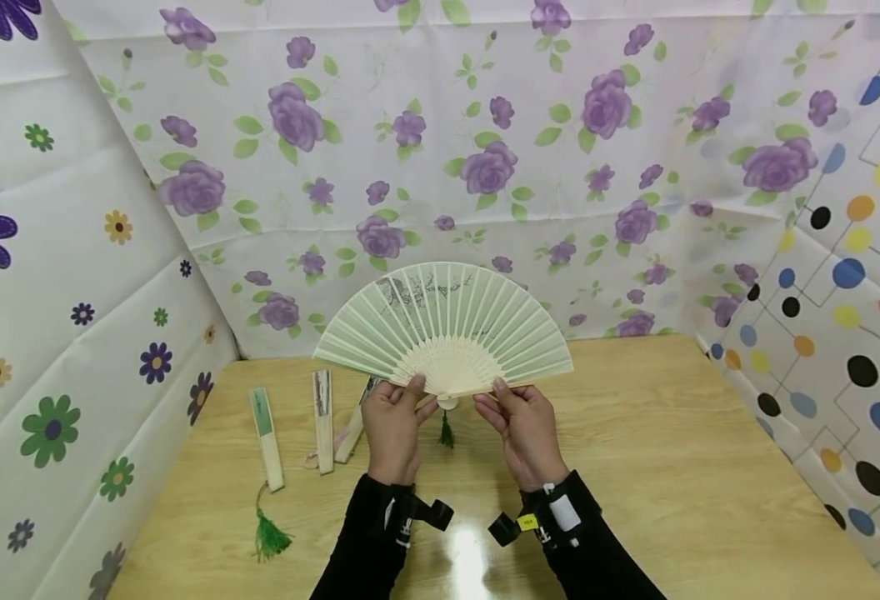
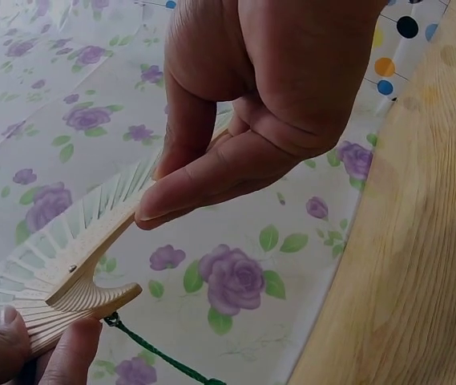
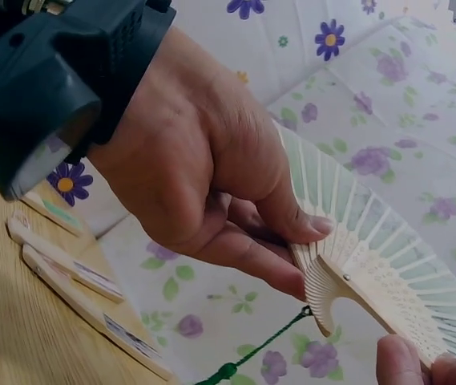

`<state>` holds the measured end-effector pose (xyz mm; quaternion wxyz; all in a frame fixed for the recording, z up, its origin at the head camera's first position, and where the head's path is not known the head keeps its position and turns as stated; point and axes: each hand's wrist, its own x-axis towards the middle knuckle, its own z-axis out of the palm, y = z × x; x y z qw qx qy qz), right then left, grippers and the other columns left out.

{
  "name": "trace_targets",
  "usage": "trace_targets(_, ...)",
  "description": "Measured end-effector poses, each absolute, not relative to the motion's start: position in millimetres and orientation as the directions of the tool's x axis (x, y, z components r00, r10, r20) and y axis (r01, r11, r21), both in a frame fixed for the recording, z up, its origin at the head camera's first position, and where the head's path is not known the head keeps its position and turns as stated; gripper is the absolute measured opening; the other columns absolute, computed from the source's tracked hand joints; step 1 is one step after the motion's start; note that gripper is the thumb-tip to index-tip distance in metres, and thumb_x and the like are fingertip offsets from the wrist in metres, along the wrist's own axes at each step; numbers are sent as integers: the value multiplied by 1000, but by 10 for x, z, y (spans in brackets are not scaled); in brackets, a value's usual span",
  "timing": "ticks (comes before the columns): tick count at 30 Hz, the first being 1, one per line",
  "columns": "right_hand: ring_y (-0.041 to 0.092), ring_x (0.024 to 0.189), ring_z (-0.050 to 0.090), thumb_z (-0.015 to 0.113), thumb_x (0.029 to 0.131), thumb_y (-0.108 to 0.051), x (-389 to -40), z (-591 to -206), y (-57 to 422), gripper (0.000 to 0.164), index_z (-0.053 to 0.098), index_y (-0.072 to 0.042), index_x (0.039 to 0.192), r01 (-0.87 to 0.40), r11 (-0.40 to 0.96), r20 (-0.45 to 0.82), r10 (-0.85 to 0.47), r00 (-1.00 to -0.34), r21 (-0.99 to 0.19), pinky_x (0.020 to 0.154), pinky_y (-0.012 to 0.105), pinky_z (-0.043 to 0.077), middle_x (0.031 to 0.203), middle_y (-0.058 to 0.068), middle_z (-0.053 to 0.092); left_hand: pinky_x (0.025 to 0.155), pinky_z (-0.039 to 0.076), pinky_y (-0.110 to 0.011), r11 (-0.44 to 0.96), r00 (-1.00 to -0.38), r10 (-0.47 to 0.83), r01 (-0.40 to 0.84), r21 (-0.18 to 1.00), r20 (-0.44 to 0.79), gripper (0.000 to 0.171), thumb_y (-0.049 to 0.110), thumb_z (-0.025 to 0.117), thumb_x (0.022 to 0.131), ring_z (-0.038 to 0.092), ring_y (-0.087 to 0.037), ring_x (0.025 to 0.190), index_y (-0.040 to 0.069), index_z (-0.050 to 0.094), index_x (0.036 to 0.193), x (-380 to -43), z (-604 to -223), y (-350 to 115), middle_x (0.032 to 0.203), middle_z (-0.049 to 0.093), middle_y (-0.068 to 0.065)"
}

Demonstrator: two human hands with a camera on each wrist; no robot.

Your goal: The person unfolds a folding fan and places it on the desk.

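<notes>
A spread folding fan [image 1: 446,312], pale green with a dark branch print and cream ribs, is held upright above the table in both hands. The left hand [image 1: 397,433] pinches the left part of the ribs near the pivot, thumb in front. On the lower right edge, the right hand [image 1: 527,433] grips the guard stick between thumb and fingers. A green tassel [image 1: 447,430] hangs from the pivot. The left wrist view shows the right hand [image 2: 252,104] large and left fingertips [image 2: 71,349]; in the right wrist view the left hand [image 3: 211,160] is large.
Left on the wooden table [image 1: 680,467] lie a folded green fan [image 1: 264,437] with a green tassel [image 1: 269,535], a second folded fan [image 1: 323,421], and a third folded fan [image 1: 352,433] partly behind the left hand. Patterned cloth walls [image 1: 440,167] enclose the back and sides.
</notes>
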<state>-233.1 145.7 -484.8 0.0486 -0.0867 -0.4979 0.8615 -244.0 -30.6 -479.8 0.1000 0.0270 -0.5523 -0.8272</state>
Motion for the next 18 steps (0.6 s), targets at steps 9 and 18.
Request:
trace_targets(9, 9, 95, 83, 55, 121, -7, -2318, -4824, 1493, 10, 51, 2, 123, 6, -477, -86, 145, -986, -879, 103, 26, 69, 111, 7, 67, 99, 73, -36, -366, -978, -196, 137, 920, 67, 43, 1, 66, 115, 80, -12, 105, 15, 35, 89, -2424, -4783, -299, 85, 44, -2)
trace_targets(18, 8, 94, 82, 56, 121, -10, -2302, -4859, 1405, 11, 50, 0, 122, -37, -512, -103, 242, -965, -858, 102, 24, 69, 112, 6, 65, 108, 70, -38, -380, -976, -213, 133, 915, 53, 57, 0, 62, 116, 77, -21, 122, 18, 18, 86, -2397, -4779, -249, 112, 60, -10)
